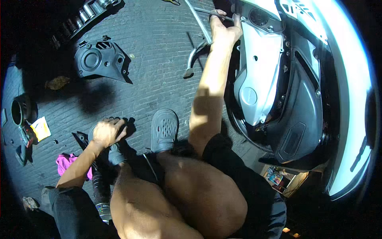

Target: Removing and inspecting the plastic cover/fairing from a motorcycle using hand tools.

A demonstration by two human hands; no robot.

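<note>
My right hand [225, 28] reaches up beside the scooter's silver engine casing [254, 67], fingers closed on a thin metal rod [203, 10] near the casing's top edge. Just left of it is a metal stand [188, 72] with a bent foot. My left hand [105, 133] is low at the left, over the toe of my grey clog, its fingers curled; whatever lies under them is hidden. My other clog [164, 131] is flat on the ground. Beside my left forearm lie a black tubular part [99, 191] and a pink cloth [64, 163].
The scooter's white body panel [350, 87] fills the right side. On the grooved pavement [155, 59] lie a socket rail [85, 20], a black plastic cover [99, 59], a dry leaf [57, 83], a black round part [20, 111] and a yellow-white packet [39, 127]. An open box [282, 179] is under the scooter.
</note>
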